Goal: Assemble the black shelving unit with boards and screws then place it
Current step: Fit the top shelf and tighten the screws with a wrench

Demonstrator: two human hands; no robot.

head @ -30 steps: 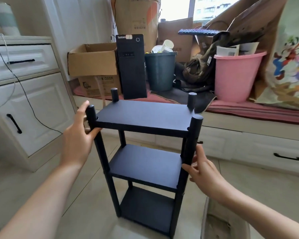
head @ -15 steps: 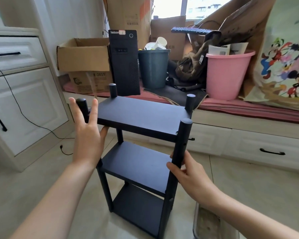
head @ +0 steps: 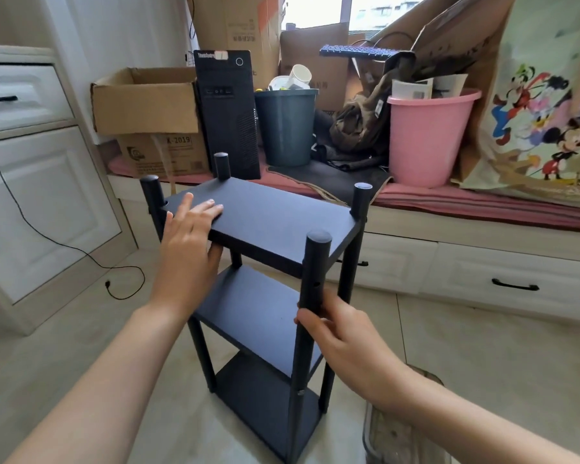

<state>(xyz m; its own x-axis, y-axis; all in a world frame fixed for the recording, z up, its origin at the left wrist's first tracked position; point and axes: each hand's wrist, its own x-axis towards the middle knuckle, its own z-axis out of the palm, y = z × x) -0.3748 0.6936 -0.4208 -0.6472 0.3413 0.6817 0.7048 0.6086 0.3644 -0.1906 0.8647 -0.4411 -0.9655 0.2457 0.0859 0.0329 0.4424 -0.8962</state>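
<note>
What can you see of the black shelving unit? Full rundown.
The black shelving unit stands upright on the pale tiled floor, before a window bench. It has three flat matte black boards, wood-like, between four round black posts whose capped tops rise above the top board. The near right post shows small holes. The left hand grips the top board's near left edge, fingers on top, thumb below. The right hand grips the near right post below the top board.

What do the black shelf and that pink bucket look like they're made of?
Shelf: boards look like matte black laminated wood, flat with thick square edges; the round posts could be metal or plastic.
Pink bucket: plastic, by its smooth, evenly coloured wall and rolled rim.
</note>
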